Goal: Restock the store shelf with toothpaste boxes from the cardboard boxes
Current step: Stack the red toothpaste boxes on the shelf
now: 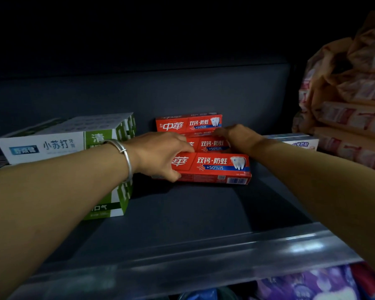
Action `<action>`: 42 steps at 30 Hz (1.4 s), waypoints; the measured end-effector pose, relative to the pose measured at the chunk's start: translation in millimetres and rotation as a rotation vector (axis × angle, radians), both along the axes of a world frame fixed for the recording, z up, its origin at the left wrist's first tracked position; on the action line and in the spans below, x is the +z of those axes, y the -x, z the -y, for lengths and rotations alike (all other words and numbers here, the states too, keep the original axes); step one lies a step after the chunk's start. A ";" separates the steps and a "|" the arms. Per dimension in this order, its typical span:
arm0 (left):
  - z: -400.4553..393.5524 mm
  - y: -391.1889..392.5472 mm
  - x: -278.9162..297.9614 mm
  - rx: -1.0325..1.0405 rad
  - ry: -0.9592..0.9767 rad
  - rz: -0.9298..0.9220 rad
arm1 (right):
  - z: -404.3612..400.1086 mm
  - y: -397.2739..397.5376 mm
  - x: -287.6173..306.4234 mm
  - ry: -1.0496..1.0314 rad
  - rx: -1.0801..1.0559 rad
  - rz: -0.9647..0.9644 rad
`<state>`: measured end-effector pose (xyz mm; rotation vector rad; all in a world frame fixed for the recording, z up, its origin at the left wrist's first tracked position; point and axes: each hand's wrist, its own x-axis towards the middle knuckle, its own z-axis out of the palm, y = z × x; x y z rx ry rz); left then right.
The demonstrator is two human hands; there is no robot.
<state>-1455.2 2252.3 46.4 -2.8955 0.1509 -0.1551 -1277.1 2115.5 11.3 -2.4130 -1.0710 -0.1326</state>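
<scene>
We see a dark shelf (182,213) with three red toothpaste boxes on it; we use the front red box (221,167) as our landmark. It lies flat on the shelf floor, printed face up, barcode edge toward the camera. Just behind it, touching or nearly so, sits the middle red box (212,145); behind that, the back red box (188,123) sits higher, whether stacked on something we cannot tell.

Left hand (158,154), silver bangle (122,152) on the wrist, holds the landmark's left end: grip curled round it, thumb under the near edge, fingers over the top. Right hand (236,135) reaches behind the landmark onto the right end of the middle red box; fingers point away and its grip is hidden, so we cannot tell whether spread or pinching.

Left of the landmark: white and green toothpaste cartons (59,141), stacked, partly behind the left forearm. Right of it, behind the right arm: a white box (301,144) with blue print. Further right and higher: plastic-wrapped packs (351,100), piled. In front of the landmark: the shelf's clear price rail (225,252), with purple packaging (307,282) below.
</scene>
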 end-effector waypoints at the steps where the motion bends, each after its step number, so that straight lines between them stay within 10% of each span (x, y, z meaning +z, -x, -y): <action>1: 0.1 -0.4 -0.1 -0.003 -0.002 0.007 | -0.5 0.1 0.5 -0.041 -0.006 -0.077; 5: 0.6 -3.2 0.4 -0.007 0.009 0.018 | 4.5 0.9 5.9 -0.125 0.020 -0.312; 18: -0.8 -7.3 -2.6 -0.012 0.015 0.010 | 0.5 -5.1 5.6 0.171 0.026 0.098; 42: -6.9 -10.0 -6.4 -0.011 0.058 0.020 | -15.5 -23.4 5.2 0.098 -0.055 0.008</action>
